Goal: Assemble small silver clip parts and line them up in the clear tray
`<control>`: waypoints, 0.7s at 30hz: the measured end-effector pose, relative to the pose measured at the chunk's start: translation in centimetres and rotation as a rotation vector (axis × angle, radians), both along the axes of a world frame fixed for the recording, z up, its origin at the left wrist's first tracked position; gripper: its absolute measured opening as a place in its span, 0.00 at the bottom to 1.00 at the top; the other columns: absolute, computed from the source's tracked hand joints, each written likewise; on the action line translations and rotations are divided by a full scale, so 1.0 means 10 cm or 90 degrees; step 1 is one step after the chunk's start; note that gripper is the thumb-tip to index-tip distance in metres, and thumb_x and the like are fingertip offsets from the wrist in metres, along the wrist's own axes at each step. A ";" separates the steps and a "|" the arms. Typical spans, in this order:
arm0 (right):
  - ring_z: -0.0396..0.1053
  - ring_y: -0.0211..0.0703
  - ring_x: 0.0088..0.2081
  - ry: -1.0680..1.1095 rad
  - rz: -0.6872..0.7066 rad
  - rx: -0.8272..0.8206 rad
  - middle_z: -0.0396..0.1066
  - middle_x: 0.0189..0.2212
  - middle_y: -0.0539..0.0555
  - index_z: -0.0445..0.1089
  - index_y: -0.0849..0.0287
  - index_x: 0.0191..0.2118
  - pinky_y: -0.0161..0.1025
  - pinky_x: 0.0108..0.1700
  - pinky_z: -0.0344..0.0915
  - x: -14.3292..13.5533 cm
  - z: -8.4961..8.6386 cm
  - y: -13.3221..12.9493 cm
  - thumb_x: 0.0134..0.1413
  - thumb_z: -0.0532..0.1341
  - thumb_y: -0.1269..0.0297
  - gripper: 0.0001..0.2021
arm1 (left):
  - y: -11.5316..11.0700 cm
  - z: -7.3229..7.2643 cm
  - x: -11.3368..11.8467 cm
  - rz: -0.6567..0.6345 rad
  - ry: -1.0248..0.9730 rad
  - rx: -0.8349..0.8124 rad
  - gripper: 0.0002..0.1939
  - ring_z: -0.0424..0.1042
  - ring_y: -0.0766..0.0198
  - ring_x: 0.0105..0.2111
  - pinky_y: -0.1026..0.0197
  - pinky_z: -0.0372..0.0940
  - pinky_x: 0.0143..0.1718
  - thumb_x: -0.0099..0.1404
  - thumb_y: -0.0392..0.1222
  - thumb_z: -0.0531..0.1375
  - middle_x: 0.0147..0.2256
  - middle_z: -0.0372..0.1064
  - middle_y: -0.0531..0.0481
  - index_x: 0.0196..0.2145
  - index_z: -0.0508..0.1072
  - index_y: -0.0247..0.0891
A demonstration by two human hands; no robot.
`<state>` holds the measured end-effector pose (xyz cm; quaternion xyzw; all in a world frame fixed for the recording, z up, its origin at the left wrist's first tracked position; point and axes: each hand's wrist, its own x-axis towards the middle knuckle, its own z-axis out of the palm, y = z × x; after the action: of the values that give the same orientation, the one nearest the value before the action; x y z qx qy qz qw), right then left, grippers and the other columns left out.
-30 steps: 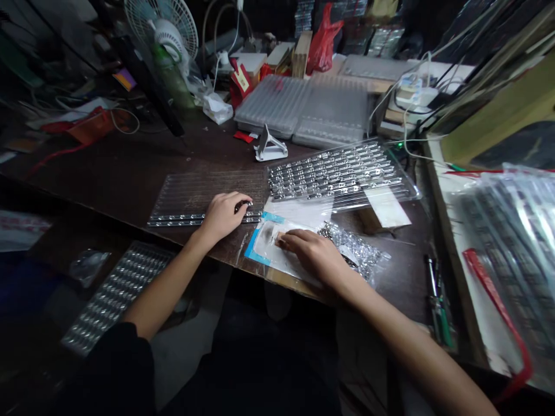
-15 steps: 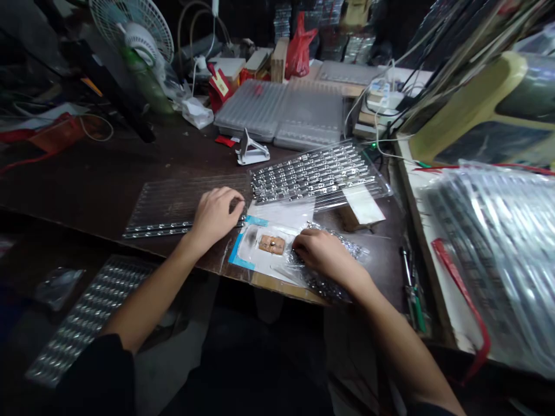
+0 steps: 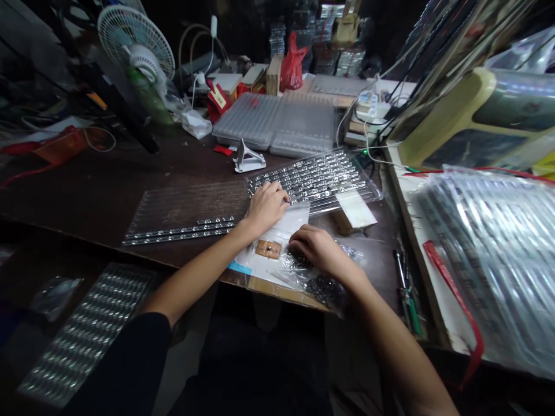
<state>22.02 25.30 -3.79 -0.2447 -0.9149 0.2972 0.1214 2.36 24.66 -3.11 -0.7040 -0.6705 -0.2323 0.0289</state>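
Observation:
My left hand [image 3: 265, 207] reaches over the near left part of a clear ribbed tray [image 3: 303, 176] filled with rows of small shiny metal parts. Its fingers are curled down, and what they pinch is hidden. My right hand [image 3: 318, 249] rests on a heap of small shiny parts [image 3: 327, 289] on clear plastic, fingers closed together, their tips out of sight. Between the hands a small brown block [image 3: 268, 249] with a dark spot in its middle sits on a white sheet [image 3: 260, 273]. Left of it lies another ribbed tray [image 3: 186, 205], with metal parts in its nearest rows.
A white block [image 3: 356, 209] props the filled tray's right end. Behind stand a white bracket [image 3: 248, 157], stacked clear trays [image 3: 303, 124] and a fan [image 3: 136, 43]. Green-handled pliers [image 3: 411, 312] and bagged trays [image 3: 481, 260] are on the right.
My left hand has moved right and away from me, from the left tray to the filled tray. A short third row of parts now shows in the left tray. My right hand stays at the heap.

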 end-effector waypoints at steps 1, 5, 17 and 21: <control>0.71 0.41 0.38 0.012 -0.004 -0.003 0.74 0.36 0.56 0.75 0.62 0.38 0.36 0.43 0.64 0.00 0.01 0.00 0.64 0.57 0.70 0.09 | -0.01 0.01 0.00 -0.007 -0.007 0.007 0.03 0.67 0.51 0.45 0.51 0.63 0.47 0.63 0.37 0.63 0.40 0.70 0.43 0.34 0.76 0.35; 0.72 0.41 0.37 0.027 -0.058 -0.019 0.76 0.35 0.54 0.75 0.62 0.37 0.35 0.42 0.64 0.00 0.05 0.00 0.59 0.60 0.72 0.05 | -0.24 0.07 -0.02 -0.070 -0.158 0.061 0.03 0.71 0.59 0.40 0.56 0.66 0.46 0.64 0.31 0.58 0.39 0.73 0.46 0.35 0.70 0.35; 0.73 0.43 0.38 0.104 -0.043 -0.004 0.76 0.37 0.57 0.77 0.61 0.39 0.37 0.41 0.66 -0.10 -0.01 -0.11 0.61 0.59 0.71 0.08 | -1.18 -0.44 -0.13 -0.024 -0.398 0.023 0.06 0.75 0.62 0.39 0.62 0.67 0.42 0.66 0.41 0.63 0.38 0.77 0.49 0.39 0.77 0.37; 0.74 0.45 0.40 0.093 -0.043 -0.016 0.77 0.38 0.58 0.77 0.61 0.39 0.39 0.44 0.68 -0.10 -0.04 -0.08 0.58 0.57 0.76 0.11 | -1.19 -0.47 -0.13 -0.047 -0.378 0.031 0.04 0.76 0.62 0.38 0.61 0.67 0.43 0.64 0.40 0.65 0.36 0.78 0.50 0.35 0.78 0.38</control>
<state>21.00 24.51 -4.17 -0.2546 -0.8910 0.3216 0.1944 1.04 12.80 -7.84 -0.6282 -0.6180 -0.4448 -0.1599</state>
